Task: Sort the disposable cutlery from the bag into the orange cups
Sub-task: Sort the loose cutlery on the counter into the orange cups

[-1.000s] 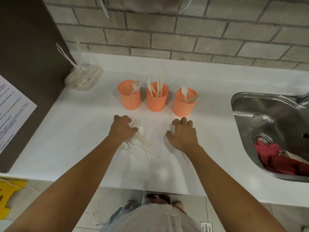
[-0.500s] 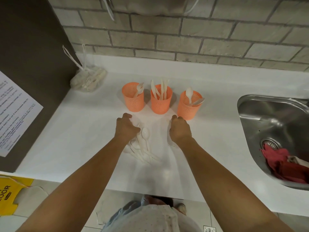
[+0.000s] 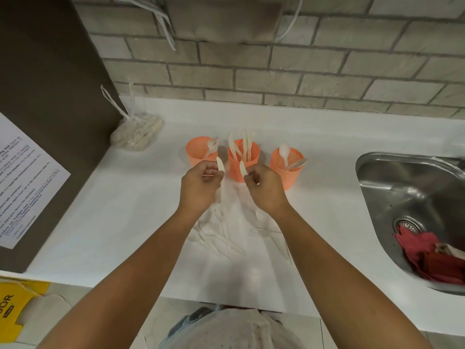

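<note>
Fingers (image 3: 202,168) had a loose heap of white cutlery (image 3: 226,238) left to clear near the counter's (image 3: 113,210) front edge. Above it the left hand (image 3: 200,187) pinched a knife (image 3: 221,167) and the right hand (image 3: 265,191) a second knife (image 3: 242,169), blades up, fingers curled tight on the handles. Just beyond, three orange cups (image 3: 196,153) stood partly stocked, knives in the middle cup (image 3: 235,172). At the back left corner, the bag (image 3: 137,137) held more.

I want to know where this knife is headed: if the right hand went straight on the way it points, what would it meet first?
Most likely the middle orange cup, directly beyond the right hand and the knife it pinches; the single view leaves the gap between them unclear.
</note>
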Demonstrator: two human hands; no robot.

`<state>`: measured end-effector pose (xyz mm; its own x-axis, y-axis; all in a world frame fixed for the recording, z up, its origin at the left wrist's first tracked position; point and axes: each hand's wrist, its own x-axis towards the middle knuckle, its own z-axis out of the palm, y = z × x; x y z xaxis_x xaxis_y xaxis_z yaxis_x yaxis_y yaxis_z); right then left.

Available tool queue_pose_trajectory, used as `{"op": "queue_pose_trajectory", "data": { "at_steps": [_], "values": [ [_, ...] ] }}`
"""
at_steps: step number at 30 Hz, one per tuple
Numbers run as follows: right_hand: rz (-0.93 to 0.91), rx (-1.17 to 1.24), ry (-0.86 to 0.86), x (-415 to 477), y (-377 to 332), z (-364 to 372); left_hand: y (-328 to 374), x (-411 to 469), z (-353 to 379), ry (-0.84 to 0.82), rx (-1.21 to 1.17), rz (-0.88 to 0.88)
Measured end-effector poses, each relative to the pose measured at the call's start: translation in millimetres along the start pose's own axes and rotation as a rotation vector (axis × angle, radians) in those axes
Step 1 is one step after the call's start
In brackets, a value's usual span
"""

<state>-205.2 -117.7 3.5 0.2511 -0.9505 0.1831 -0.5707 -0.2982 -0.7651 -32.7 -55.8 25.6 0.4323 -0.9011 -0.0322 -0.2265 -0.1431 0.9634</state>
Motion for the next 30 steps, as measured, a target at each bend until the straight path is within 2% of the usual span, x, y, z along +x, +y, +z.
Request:
{"op": "queue_pose_trajectory", "data": {
  "at_steps": [4, 10, 15, 20, 24, 30],
  "values": [
    [-0.042, 0.217, -0.030, -2.2, -21.3, -7.4, 10.5, -3.8, 8.6, -0.062, -0.119, 0.002],
    [-0.027, 0.331, -0.070, -0.3, -29.2, -14.2, 23.8, -5.8, 13.8, -0.095, -0.297, -0.019],
    [-0.012, 0.332, -0.099, 2.9, -28.4, -18.7, 28.9, -5.2, 15.0, -0.128, -0.265, -0.007],
    [0.046, 0.343, -0.091, 11.1, -33.2, -27.9, 33.3, -1.0, 12.6, -0.087, -0.259, -0.007],
    [0.069, 0.312, -0.036, 31.4, -36.0, -37.6, 33.5, -3.2, 6.4, -0.055, -0.245, -0.017],
    [0.095, 0.313, 0.169, 73.0, -51.8, -63.4, 22.9, -14.8, -6.5, -0.066, -0.126, -0.043]
  ]
}}
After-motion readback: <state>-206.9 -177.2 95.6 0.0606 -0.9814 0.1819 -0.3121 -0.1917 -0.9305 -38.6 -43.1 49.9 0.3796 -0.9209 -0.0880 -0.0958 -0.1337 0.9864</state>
